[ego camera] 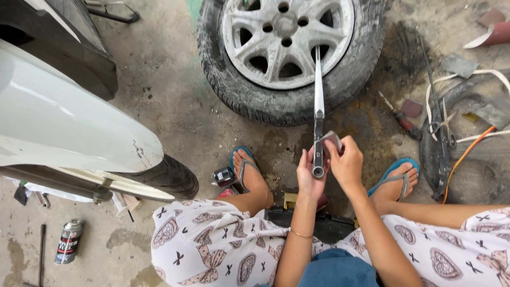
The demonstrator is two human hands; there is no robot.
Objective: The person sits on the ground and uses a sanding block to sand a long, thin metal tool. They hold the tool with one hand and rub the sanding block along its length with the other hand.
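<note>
A long silver ratchet wrench (319,101) points away from me, its far end resting over the alloy wheel (287,37) that lies flat on the ground. My left hand (309,175) grips the wrench's near head from the left. My right hand (346,162) presses a small grey piece, cloth or paper (330,139), against the head from the right. I am squatting, with both knees in patterned fabric and blue sandals on my feet.
A white car fender and black tyre (170,178) stand at the left. A spray can (69,242) lies at the lower left. A screwdriver (401,119), straps, an orange cable (465,154) and scraps lie at the right. A small dark socket (223,176) sits by my left foot.
</note>
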